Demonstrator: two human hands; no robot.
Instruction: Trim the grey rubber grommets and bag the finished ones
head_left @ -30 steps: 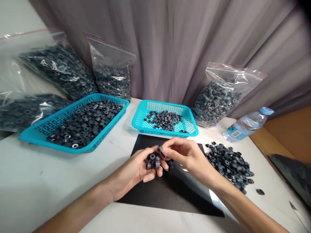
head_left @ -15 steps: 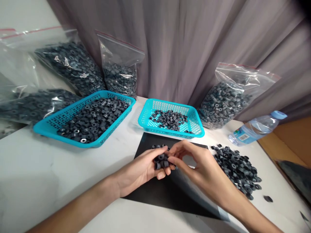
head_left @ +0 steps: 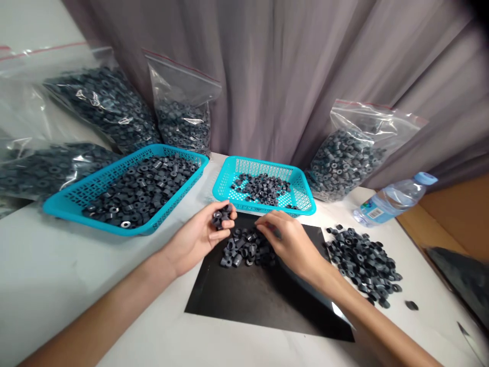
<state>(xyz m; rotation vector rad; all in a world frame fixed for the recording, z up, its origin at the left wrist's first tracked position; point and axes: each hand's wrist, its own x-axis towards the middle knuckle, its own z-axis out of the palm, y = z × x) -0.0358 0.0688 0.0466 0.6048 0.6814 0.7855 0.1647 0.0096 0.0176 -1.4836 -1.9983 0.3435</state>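
Observation:
My left hand (head_left: 202,229) is curled around several small dark grey plastic rings (head_left: 218,220), just left of the near edge of the smaller blue basket (head_left: 263,208). Thumb and fingers of my right hand (head_left: 286,237) are pinched together above the black sheet (head_left: 244,300); whatever is between the fingertips is too small to make out. Beneath and between the hands, a heap of the same short rings (head_left: 240,247) lies on the sheet, partly covered by my right hand. More rings lie scattered inside the smaller basket.
A larger blue basket (head_left: 153,229) full of rings stands on the left. Behind it lean clear zip bags (head_left: 183,122) of rings, with another bag (head_left: 340,163) at right. A water bottle (head_left: 397,199) tilts beside a loose ring pile (head_left: 362,265) on the white table (head_left: 153,331).
My left hand has moved left and away from my right hand, still holding rings. My right hand has shifted slightly left, and the heap on the sheet is now uncovered.

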